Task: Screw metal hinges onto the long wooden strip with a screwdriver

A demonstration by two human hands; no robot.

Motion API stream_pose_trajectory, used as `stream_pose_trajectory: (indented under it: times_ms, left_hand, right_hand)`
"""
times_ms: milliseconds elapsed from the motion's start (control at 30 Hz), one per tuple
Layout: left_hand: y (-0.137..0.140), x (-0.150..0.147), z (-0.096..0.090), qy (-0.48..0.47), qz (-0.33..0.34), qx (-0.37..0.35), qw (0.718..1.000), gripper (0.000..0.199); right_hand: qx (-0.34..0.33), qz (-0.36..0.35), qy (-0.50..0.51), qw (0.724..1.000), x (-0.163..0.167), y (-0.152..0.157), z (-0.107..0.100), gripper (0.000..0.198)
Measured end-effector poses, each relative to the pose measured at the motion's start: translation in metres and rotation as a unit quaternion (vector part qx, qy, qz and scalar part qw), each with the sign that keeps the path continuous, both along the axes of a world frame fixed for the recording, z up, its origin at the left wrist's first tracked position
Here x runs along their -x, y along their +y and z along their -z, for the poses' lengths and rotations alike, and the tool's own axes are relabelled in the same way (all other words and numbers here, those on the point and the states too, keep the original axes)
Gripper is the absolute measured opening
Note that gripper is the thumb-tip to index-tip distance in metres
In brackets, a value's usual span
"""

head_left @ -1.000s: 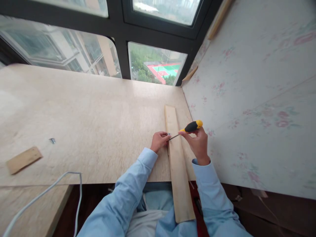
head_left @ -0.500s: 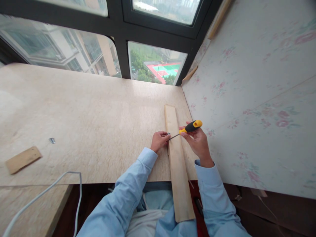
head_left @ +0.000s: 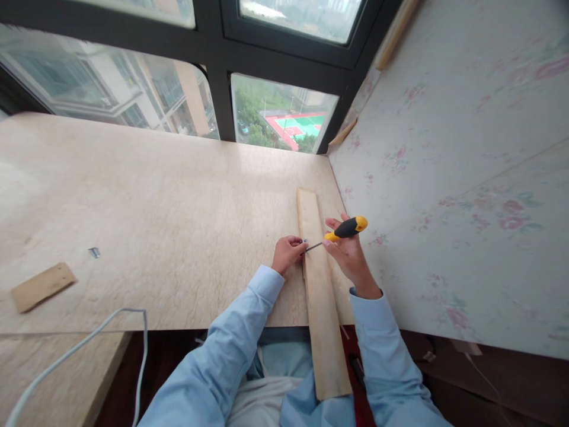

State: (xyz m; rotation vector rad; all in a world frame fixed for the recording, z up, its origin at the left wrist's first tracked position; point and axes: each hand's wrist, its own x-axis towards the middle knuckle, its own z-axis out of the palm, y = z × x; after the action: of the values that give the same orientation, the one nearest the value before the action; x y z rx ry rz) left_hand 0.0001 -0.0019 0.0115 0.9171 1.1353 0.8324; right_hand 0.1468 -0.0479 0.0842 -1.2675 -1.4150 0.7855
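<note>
A long pale wooden board [head_left: 320, 296] lies on the ledge, its near end jutting over the front edge above my lap. At the board's left edge my left hand [head_left: 287, 254] is closed in a pinch around a small shiny metal piece [head_left: 304, 241], too small to name. From the other side my right hand [head_left: 349, 255] holds a yellow and black screwdriver [head_left: 349, 228] by its handle, thumb below and some fingers loosened from the grip. The screwdriver's shaft slants down left across the board, its tip beside my left fingertips. What the tip touches cannot be made out.
On the stone-patterned ledge [head_left: 178, 207], several small metal pieces [head_left: 94, 252] and a short wooden piece with holes [head_left: 43, 287] lie to the left. A white cable [head_left: 89, 337] loops at front left. A floral-papered wall [head_left: 466, 207] rises close on the right, dark-framed windows behind.
The fingers of my right hand have loosened and spread on the screwdriver handle, which has shifted slightly right. My left hand and the board stay in place.
</note>
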Motion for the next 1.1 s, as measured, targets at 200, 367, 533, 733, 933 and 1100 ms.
stream_pose_trajectory:
  times_ms: [200, 367, 533, 733, 933, 1100]
  left_hand:
    - [0.0, 0.0, 0.001, 0.005, 0.0, 0.001, 1.0, 0.02]
    - [-0.001, 0.0, 0.0, 0.002, -0.001, 0.0, 1.0, 0.018]
    - [-0.001, 0.0, -0.001, 0.002, -0.001, 0.001, 1.0, 0.02]
    - [0.0, 0.0, 0.002, 0.008, -0.001, -0.001, 1.0, 0.022]
    - [0.001, 0.0, 0.004, 0.003, -0.006, 0.002, 1.0, 0.022]
    - [0.0, 0.0, 0.002, 0.003, -0.017, 0.008, 1.0, 0.02]
  right_hand:
    - [0.031, -0.034, 0.093, 0.995, -0.001, -0.007, -0.01, 0.059]
    - [0.003, 0.118, -0.023, 0.993, -0.003, -0.001, -0.007, 0.046]
    - [-0.035, 0.239, -0.121, 0.963, -0.001, 0.005, -0.004, 0.049]
    - [-0.081, 0.266, -0.029, 0.96, 0.003, 0.004, -0.009, 0.046]
    - [-0.046, 0.264, -0.031, 0.963, -0.017, 0.006, -0.016, 0.04]
    - [0.108, 0.188, -0.281, 0.935, -0.042, 0.011, -0.007, 0.036]
